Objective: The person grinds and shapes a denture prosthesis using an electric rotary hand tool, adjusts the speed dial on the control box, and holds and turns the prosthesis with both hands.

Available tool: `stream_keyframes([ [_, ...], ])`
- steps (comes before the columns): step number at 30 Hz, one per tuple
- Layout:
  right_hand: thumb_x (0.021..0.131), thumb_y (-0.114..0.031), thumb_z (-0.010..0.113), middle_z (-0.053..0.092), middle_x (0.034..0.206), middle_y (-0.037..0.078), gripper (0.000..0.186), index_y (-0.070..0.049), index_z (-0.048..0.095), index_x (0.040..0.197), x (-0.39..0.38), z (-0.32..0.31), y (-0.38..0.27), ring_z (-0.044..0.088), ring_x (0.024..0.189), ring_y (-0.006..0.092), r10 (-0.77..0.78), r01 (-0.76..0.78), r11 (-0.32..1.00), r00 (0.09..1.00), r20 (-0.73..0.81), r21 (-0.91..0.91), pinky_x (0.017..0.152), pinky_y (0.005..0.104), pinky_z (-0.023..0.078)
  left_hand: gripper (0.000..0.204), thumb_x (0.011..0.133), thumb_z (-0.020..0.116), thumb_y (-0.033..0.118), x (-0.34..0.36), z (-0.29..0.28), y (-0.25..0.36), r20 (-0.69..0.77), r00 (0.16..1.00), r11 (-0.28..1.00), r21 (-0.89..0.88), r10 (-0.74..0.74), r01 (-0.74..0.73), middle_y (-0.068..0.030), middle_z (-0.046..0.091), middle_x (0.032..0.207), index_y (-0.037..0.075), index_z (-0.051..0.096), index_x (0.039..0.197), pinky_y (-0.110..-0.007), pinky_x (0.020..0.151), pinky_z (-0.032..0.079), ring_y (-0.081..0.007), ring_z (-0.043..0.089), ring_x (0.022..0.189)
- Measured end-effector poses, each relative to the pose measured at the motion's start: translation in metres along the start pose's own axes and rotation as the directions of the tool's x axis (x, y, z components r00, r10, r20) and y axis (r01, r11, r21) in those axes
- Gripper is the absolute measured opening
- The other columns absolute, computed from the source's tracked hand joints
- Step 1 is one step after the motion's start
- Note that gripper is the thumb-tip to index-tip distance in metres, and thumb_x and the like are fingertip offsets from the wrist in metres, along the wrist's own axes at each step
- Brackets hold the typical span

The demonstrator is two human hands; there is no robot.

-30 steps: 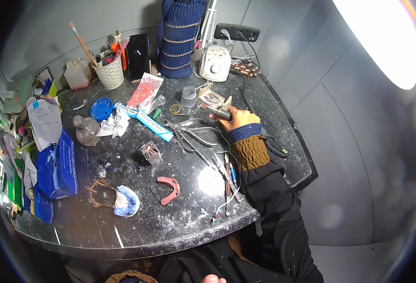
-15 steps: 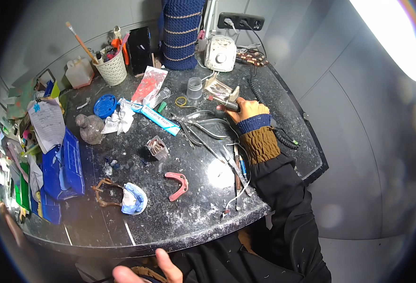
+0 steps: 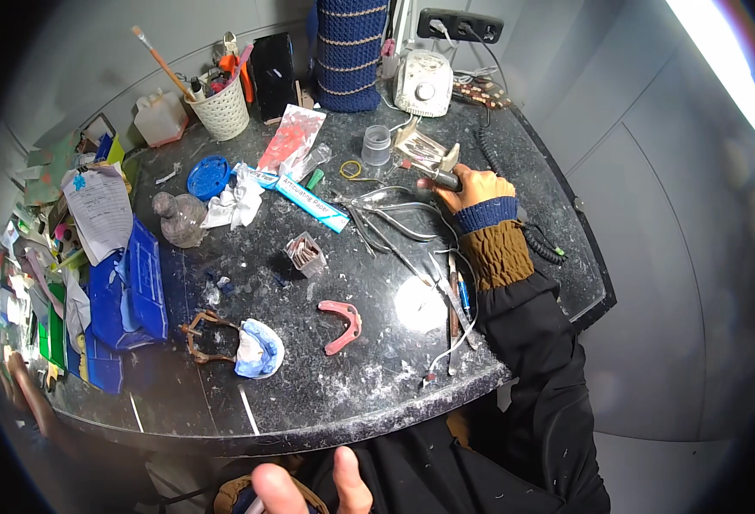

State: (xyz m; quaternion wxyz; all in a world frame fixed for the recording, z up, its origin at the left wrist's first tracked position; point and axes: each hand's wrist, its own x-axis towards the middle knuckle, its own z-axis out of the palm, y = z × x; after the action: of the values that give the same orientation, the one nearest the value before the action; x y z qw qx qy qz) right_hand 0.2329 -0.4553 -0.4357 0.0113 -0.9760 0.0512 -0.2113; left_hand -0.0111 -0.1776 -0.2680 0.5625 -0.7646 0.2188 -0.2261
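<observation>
Lettering on blue-white box (image 3: 311, 203), writing on sheet (image 3: 101, 214)

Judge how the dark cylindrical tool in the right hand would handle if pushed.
The dark cylindrical tool is probably stiff, as its barrel looks straight in the right hand. Loose, its rounded shape could make it roll.

Right arm (image 3: 538, 353) stretched over the bench (image 3: 300, 404)

The arm, black-sleeved, slants over the right side of the bench. The right hand (image 3: 480, 188) is above the bench's far right part, back upward, fingers curled in a grasp. The left hand (image 3: 280, 493) is just off the bench's near edge, two digits raised and spread, the rest cut off.
</observation>
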Motion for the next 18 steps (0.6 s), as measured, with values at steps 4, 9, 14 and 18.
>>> stream_keyframes([
  [4, 0.068, -0.075, 0.056, 0.064, 0.064, 0.015, 0.069, -0.007, 0.068, 0.080, 0.000, -0.007, -0.005, 0.066, 0.062, 0.0314, -0.003, 0.003, 1.000, 1.000, 0.030, 0.010, 0.056, 0.0422, 0.051, 0.049, 0.092, 0.047, 0.046, 0.001, -0.011, 0.006, 0.322, 0.933, 0.956, 0.184, 0.162, -0.229, -0.0146, 0.049, 0.130, 0.018, 0.046, 0.132, -0.035, 0.097, 0.039, -0.0268, 0.053, 0.108],
  [9, 0.071, -0.063, 0.063, 0.066, 0.068, 0.014, 0.054, -0.012, 0.068, 0.087, 0.000, -0.015, -0.008, 0.066, 0.067, 0.0323, 0.021, -0.021, 1.000, 0.997, 0.075, 0.002, 0.060, 0.0412, 0.052, 0.042, 0.094, 0.047, 0.041, 0.028, 0.001, 0.024, 0.039, 0.879, 0.851, 0.271, -0.476, 0.449, -0.0151, 0.056, 0.124, 0.020, 0.050, 0.129, -0.037, 0.088, 0.045, -0.0282, 0.059, 0.100],
  [14, 0.072, -0.063, 0.064, 0.065, 0.067, 0.015, 0.054, -0.012, 0.068, 0.089, 0.003, -0.011, -0.004, 0.066, 0.066, 0.0329, 0.051, -0.056, 0.997, 0.993, 0.106, 0.044, 0.061, 0.0424, 0.052, 0.034, 0.094, 0.046, 0.040, 0.025, 0.008, 0.055, 0.472, 0.712, 0.263, 0.881, -0.519, -0.393, -0.0058, 0.043, 0.133, 0.017, 0.051, 0.118, -0.049, 0.098, 0.020, -0.0264, 0.035, 0.119],
  [18, 0.074, -0.040, 0.070, 0.066, 0.075, 0.014, 0.036, -0.012, 0.063, 0.095, 0.005, -0.014, -0.005, 0.067, 0.072, 0.0320, 0.057, -0.059, 0.998, 0.995, 0.081, 0.021, 0.064, 0.0428, 0.051, 0.031, 0.092, 0.051, 0.041, 0.025, 0.017, 0.065, 0.684, 0.135, -0.128, 0.062, -0.717, -0.990, 0.0021, 0.027, 0.142, 0.012, 0.049, 0.104, -0.063, 0.110, 0.002, -0.0276, 0.016, 0.138],
])
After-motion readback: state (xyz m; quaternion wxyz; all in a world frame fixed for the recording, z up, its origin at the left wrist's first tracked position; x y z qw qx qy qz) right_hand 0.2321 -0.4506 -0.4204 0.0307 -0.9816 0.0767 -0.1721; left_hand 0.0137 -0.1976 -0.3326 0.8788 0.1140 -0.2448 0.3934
